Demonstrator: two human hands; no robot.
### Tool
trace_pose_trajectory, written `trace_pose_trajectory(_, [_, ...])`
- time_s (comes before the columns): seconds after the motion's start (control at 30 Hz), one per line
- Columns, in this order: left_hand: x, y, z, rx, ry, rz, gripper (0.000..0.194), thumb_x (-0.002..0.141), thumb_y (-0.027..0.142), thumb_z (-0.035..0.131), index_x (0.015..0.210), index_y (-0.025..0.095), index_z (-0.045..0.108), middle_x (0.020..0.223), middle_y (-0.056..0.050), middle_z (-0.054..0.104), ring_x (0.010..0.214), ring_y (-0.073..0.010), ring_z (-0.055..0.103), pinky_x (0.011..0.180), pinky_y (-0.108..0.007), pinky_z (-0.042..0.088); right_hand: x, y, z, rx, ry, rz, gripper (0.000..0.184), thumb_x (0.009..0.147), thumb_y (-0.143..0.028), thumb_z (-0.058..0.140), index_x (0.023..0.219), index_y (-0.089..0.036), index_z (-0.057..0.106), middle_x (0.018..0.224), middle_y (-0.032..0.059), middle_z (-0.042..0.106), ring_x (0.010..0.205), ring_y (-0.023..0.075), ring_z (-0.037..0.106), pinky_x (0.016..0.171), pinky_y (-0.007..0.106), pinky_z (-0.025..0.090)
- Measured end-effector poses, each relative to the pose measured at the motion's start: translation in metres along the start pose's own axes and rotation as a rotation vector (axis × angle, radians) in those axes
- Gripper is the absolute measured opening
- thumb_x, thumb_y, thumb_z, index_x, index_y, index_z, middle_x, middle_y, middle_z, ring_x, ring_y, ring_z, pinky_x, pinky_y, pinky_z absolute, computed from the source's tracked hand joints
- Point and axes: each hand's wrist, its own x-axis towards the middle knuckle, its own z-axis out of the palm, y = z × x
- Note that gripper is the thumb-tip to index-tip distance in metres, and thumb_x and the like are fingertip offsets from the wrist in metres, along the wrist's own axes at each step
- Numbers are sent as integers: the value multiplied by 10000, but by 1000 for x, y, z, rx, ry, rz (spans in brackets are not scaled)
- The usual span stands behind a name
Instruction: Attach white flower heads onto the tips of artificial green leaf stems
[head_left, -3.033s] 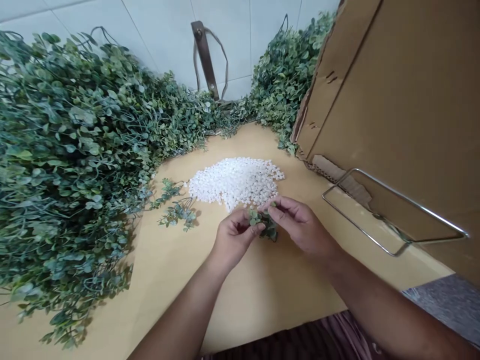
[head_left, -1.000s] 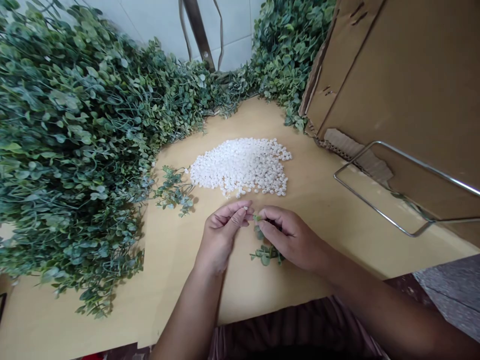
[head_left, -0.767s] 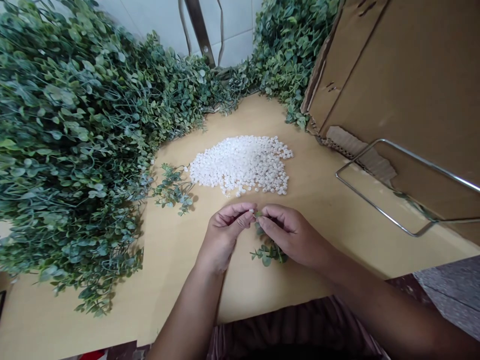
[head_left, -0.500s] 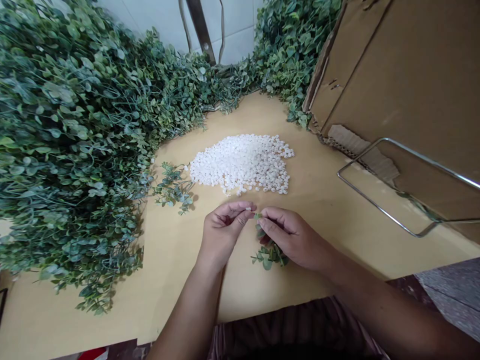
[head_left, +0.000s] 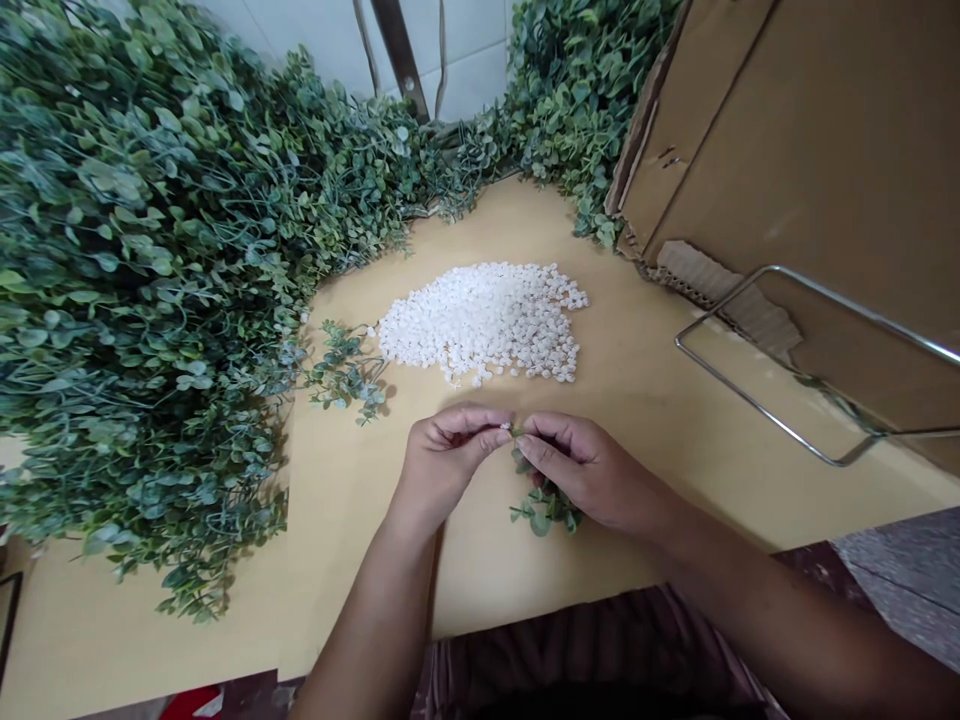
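Note:
Between thumb and fingertips my left hand (head_left: 450, 455) pinches a small white bead-like piece (head_left: 506, 427). My right hand (head_left: 581, 465) is closed on a sprig of artificial leaves (head_left: 546, 508), which hangs below its fingers. The sprig's upper tip meets the white piece where the two hands come together; whether one sits on the other is too small to tell. Just beyond the hands lies a heap of small white pieces (head_left: 480, 320). Left of that heap, a loose leafy sprig (head_left: 345, 370) rests on the tabletop (head_left: 352, 530).
A big mass of green artificial foliage (head_left: 172, 250) fills the left side, and more foliage (head_left: 585, 110) stands at the back. At right are a cardboard box (head_left: 817, 150) and a bent metal wire frame (head_left: 765, 405). Tiled wall (head_left: 480, 75) rises behind.
My left fingertips have moved slightly right, bringing the white piece against the sprig's tip. The sprig's leaves have shifted a little to the right.

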Motion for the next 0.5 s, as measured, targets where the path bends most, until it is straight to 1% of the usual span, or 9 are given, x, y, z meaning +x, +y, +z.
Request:
trace_pose_trajectory(0.27, [0,2,2,-32,-35,-23,185,504,251,831,655,190,744,702,-18,728,647,-114,644,689,-214,535,0,6,-1,9,-21,37,302,806,-424,410,723,-138,456,600,-39,391,502,16,360,461,138,302])
trace_pose_trajectory(0.5, [-2,0,0,-56,-88,-6,134,595,235,792,722,219,753,727,8,734,666,-74,649,678,-140,516,0,5,-2,52,-15,16,305,784,-419,432,688,-131,461,604,-29,401,527,19,378,481,132,330])
